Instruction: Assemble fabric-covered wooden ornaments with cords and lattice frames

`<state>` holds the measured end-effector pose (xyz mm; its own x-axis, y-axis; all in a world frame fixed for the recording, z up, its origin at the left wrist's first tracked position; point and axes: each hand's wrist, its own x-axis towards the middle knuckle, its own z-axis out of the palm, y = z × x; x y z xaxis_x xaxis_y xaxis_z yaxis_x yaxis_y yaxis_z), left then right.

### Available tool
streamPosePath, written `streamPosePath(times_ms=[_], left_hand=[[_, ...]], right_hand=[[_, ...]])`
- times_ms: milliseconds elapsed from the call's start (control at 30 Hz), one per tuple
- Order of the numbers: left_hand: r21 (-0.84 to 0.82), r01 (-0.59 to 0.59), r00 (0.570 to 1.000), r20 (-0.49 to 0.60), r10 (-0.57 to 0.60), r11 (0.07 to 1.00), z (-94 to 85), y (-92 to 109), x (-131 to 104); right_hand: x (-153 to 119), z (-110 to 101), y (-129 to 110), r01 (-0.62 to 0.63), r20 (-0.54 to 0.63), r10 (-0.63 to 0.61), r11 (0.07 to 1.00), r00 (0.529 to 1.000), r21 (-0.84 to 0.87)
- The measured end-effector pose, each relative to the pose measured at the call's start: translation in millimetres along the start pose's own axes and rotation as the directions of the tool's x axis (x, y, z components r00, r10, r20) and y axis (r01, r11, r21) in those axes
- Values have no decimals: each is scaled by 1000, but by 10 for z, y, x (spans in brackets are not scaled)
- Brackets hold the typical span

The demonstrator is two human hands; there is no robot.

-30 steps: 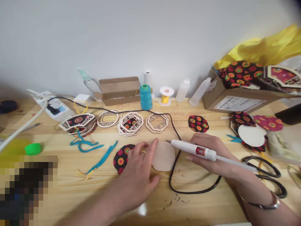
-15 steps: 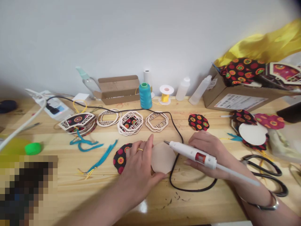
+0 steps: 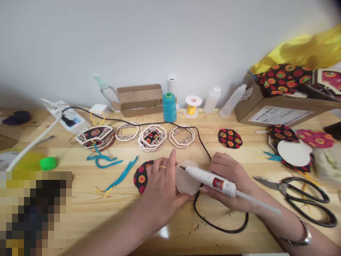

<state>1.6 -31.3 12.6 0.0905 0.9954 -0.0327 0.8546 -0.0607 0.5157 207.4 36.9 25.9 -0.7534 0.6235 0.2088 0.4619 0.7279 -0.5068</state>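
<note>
My left hand [image 3: 162, 185], with a ring on one finger, rests on the table over part of a dark flowered fabric piece [image 3: 141, 177]. Its thumb and fingertips lie along the left edge of a pale, rounded flat piece [image 3: 188, 179]. My right hand [image 3: 231, 181] is wrapped round a white glue gun [image 3: 210, 179] with a translucent glue stick out of its back. The dark nozzle points left, over the upper part of the pale piece; whether it touches cannot be made out.
Black-handled scissors [image 3: 283, 186] lie at the right. A black cord [image 3: 201, 140] loops below the gun. Lattice frames [image 3: 152, 138], a blue thread cone [image 3: 169, 108] and a cardboard box [image 3: 282, 108] stand or lie farther back.
The glue gun and my right hand have moved left, bringing the nozzle over the pale piece. The whole view has shifted slightly, showing more of the scissors. My left hand keeps its place.
</note>
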Motion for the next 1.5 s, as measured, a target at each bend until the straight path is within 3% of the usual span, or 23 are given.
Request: streamPosePath(times_ms=[367, 567, 700, 867, 1000, 1233, 1400, 1500], left_hand=[[3, -2, 1000, -2, 2, 1000, 19, -11, 10], [46, -34, 999, -23, 35, 998, 48, -81, -5], [91, -57, 994, -90, 65, 994, 90, -143, 10], [121, -63, 974, -210, 87, 991, 94, -169, 57], [105, -47, 971, -228, 70, 993, 95, -172, 64], [126, -120, 976, -164, 140, 985, 162, -198, 43], [117, -124, 984, -113, 137, 985, 144, -208, 44], [96, -139, 986, -81, 147, 986, 148, -239, 50]], right_hand=[[5, 7, 17, 21, -15, -21, 999, 1000, -35], [-57, -158, 288, -173, -164, 123, 926, 979, -336], [-82, -329, 439, -362, -194, 306, 812, 932, -458], [-107, -409, 477, -553, -178, 557, 631, 811, -545], [-137, -421, 524, -607, -226, 593, 587, 773, -536], [-90, -425, 491, -600, -187, 584, 672, 790, -433], [65, -377, 453, -482, -134, 485, 721, 864, -498], [204, -386, 482, -448, -96, 465, 749, 880, -488]])
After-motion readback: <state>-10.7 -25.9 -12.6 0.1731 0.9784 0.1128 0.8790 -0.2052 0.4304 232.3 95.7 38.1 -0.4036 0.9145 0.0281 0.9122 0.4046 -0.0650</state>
